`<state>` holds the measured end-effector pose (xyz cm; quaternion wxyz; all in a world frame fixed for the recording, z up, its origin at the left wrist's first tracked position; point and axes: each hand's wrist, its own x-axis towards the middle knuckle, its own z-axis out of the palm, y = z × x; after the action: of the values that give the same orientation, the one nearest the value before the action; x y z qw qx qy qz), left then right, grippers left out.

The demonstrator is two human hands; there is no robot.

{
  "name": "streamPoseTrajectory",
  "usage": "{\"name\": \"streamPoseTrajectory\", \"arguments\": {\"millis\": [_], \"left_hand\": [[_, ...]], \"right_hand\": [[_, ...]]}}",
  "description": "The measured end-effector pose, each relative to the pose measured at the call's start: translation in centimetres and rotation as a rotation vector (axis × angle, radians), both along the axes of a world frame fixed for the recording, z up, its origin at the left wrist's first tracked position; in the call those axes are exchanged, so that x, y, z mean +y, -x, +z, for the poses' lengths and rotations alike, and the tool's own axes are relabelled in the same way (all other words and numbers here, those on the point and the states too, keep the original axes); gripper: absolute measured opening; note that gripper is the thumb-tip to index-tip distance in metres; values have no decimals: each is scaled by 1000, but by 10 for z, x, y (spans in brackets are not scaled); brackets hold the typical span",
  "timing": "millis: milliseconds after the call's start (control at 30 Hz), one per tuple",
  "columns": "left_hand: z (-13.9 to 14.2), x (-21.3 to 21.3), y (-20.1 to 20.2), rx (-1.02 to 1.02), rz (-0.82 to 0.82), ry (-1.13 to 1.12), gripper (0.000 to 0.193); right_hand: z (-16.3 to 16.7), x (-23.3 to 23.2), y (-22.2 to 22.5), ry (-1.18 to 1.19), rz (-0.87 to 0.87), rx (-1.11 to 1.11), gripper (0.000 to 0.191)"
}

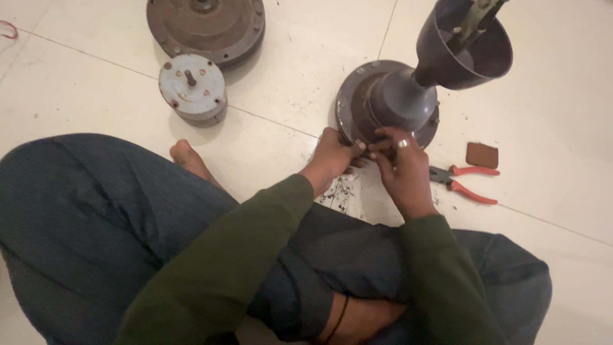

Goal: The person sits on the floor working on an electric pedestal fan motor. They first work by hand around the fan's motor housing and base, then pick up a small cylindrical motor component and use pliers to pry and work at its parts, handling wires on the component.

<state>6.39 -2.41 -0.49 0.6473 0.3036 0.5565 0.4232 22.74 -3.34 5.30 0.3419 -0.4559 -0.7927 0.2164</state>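
Observation:
A grey ceiling-fan motor housing (389, 102) stands on the white tiled floor, with a dark cup-shaped cover (463, 48) rising from it on a rod. My left hand (332, 156) grips the near rim of the housing. My right hand (402, 169), wearing a ring, pinches the same rim edge right beside it, fingertips of both hands meeting there. What the fingers hold at the rim is too small to tell. Dark grit lies on the floor under my hands.
Red-handled pliers (463, 182) lie right of my right hand, next to a small brown pad (482, 154). A pale round motor core (191, 86) and a brown round cover (204, 25) sit at the far left. My bare foot (188, 160) and knees fill the foreground.

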Motion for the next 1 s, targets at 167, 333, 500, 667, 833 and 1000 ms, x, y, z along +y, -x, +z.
{"name": "streamPoseTrajectory", "arguments": {"millis": [167,333,500,667,833,1000], "left_hand": [[-2,0,0,0,-23,6,37],[0,-1,1,-20,-6,-1,38],[1,-1,1,-11,-48,22,36],[0,-2,0,-25,-24,-12,37],[2,-1,0,-21,-14,12,38],[5,-2,2,-46,-10,17,38]], "right_hand": [[-2,1,-2,96,-176,-20,47],[-4,1,-2,52,-5,41,40],[-4,2,-3,72,-54,44,40],[-6,6,-4,33,15,62,35],[-6,4,-4,40,-135,-15,31],[-2,2,-4,16,39,19,30]]}}
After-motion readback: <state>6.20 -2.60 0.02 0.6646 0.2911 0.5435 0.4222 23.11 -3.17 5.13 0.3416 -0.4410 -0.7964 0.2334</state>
